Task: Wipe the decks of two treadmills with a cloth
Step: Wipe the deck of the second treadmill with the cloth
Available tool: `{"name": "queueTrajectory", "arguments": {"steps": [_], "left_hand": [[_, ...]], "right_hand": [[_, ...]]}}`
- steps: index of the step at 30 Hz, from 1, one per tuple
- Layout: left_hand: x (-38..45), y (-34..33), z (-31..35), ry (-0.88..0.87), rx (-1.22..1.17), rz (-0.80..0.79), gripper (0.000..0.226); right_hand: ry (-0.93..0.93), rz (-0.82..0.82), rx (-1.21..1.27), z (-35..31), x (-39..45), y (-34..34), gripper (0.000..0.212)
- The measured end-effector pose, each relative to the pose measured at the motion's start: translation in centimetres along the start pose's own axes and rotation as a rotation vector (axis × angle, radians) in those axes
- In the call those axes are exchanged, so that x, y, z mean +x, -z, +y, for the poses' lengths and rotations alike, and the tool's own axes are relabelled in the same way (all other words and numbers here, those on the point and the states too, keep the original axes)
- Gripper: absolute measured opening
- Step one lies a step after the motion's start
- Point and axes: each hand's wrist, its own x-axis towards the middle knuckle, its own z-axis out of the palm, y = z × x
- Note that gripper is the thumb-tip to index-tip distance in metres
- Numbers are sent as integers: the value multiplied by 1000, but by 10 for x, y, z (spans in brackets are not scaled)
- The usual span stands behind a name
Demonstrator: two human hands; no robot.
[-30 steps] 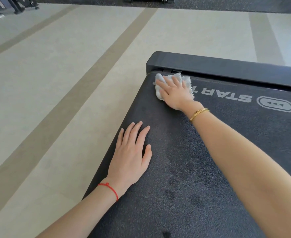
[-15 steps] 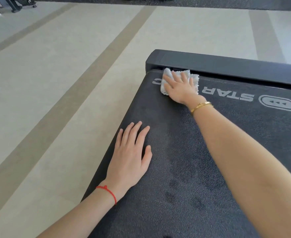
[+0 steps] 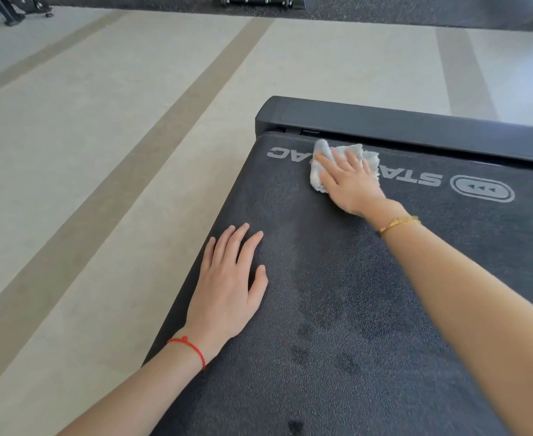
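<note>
A black textured treadmill deck [image 3: 337, 303] fills the lower right, with grey lettering and an oval logo [image 3: 482, 188] near its far end. My right hand [image 3: 351, 184] presses flat on a crumpled pale cloth [image 3: 321, 158] over the lettering, just short of the black end cap [image 3: 416, 127]. My left hand [image 3: 227, 284] lies flat on the deck's left edge, fingers apart, holding nothing. Dark damp patches show on the belt in the middle and lower part.
Light floor with tan stripes [image 3: 170, 130] spreads left of and beyond the treadmill. Dark gym equipment [image 3: 16, 7] stands at the far top left. A black wheeled bar [image 3: 258, 0] lies on dark matting at the top.
My right hand has slid the cloth to the right along the far end of the deck, uncovering letters on the left. My left hand has stayed in place.
</note>
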Motion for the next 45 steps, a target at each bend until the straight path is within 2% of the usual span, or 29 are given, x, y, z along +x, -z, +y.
{"name": "queueTrajectory", "arguments": {"steps": [3, 8, 10, 13, 15, 17, 19, 22, 24, 26, 30, 31, 33, 36, 40, 42, 45], "left_hand": [[0, 0, 1, -2, -6, 5, 52], [-1, 1, 1, -11, -19, 23, 51], [-2, 0, 1, -10, -19, 20, 52], [-2, 0, 1, -11, -18, 21, 50], [-2, 0, 1, -10, -11, 20, 50], [-2, 1, 2, -6, -11, 16, 51], [-3, 1, 3, -6, -8, 15, 51], [-4, 2, 3, -10, -9, 17, 51], [-5, 3, 4, -11, -15, 18, 50], [-5, 4, 4, -14, -13, 16, 50], [-5, 5, 5, -18, 0, 10, 50], [-6, 5, 5, -16, 2, 11, 50], [-6, 5, 6, -17, 6, 13, 50], [-6, 5, 6, -19, 4, 18, 51], [-6, 5, 5, -18, -11, 13, 50], [-7, 5, 5, -21, -14, 14, 51], [-7, 5, 5, -18, -7, 3, 51]], "right_hand": [[70, 8, 19, -19, -26, -9, 51], [368, 8, 34, -19, -107, -20, 51], [322, 10, 36, 2, -109, -14, 50], [49, -8, 24, 24, -90, 0, 51], [-33, -6, 0, 15, -90, -3, 51], [28, 11, 13, -6, -111, -10, 51], [182, 35, 6, -26, -146, -18, 51], [381, -16, -14, -48, -207, -30, 52], [421, -61, 32, -46, -234, -32, 52], [382, -31, 22, -28, -236, -26, 51], [8, 22, 15, 0, -209, -10, 50], [-29, 28, 35, -7, -208, -11, 50], [64, 72, -22, -30, -221, -19, 52], [358, 85, -98, -68, -270, -37, 52], [517, -77, 9, -80, -316, -51, 50], [475, -64, -22, -64, -302, -43, 50], [220, -10, -56, -42, -263, -23, 51]]}}
